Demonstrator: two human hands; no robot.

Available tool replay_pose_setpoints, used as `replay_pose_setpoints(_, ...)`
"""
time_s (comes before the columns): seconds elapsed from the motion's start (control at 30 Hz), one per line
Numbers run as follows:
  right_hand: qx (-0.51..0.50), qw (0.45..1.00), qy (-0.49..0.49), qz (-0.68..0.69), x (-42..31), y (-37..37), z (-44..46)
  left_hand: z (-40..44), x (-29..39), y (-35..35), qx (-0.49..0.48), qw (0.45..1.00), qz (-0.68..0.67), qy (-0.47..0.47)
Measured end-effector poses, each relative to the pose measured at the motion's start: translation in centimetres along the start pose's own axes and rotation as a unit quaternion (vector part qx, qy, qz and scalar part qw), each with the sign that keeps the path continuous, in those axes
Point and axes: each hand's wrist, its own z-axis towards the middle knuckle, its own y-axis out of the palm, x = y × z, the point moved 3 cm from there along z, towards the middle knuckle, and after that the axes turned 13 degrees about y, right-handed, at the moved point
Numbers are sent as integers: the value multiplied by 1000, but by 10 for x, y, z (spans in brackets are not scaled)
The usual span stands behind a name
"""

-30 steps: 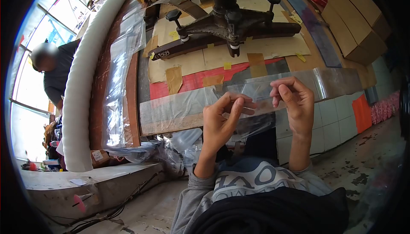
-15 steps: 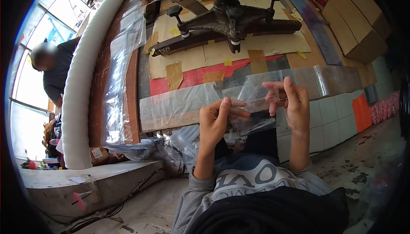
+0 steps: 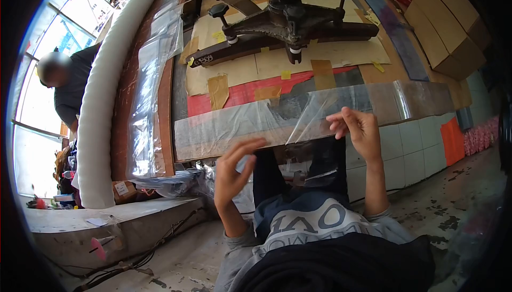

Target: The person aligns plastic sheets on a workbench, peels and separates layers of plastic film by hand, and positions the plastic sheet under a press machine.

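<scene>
My left hand is raised before the near table edge, with thumb and fingers apart and nothing visible between them. To its right, my right hand has its fingers pinched at the edge of a thin clear plastic film. The film is see-through, with a bright crease running down to its lower corner, and its outline is hard to follow. Behind both hands a long clear plastic strip lies along the table's front edge.
A black metal clamp frame stands over taped card sheets. On the left are a white foam roll and folded plastic sheeting. Cardboard boxes stand at the right. A person is beyond the roll.
My left hand has let go of the film and moved left and down, its fingers opening. My right hand has shifted slightly left and lower, with the film beside it.
</scene>
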Motion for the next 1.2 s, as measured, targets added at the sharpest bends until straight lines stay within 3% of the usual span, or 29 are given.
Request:
replay_pose_setpoints(0.1, 53, 993, -71, -80, -2, 12, 14, 3, -12, -18, 105, 972, 197, -79)
replay_pose_setpoints(0.13, 64, 985, -111, -119, -4, 15, 21, 2, -29, -23, 96, 955, 280, -30)
replay_pose_setpoints(0.23, 60, 966, -171, -186, -9, 26, 36, 19, -44, -22, 44, 944, 326, -11)
replay_pose_setpoints(0.3, 60, 950, -226, -205, -9, 35, 47, 36, -43, -8, 14, 943, 332, 38)
replay_pose_setpoints(0.53, 54, 880, -229, -412, -10, 82, 48, 67, -32, 35, 26, 938, 342, 49)
replay_pose_setpoints(1.2, 79, 875, -279, -389, 0, 86, 47, 64, -29, 39, 56, 896, 426, 113)
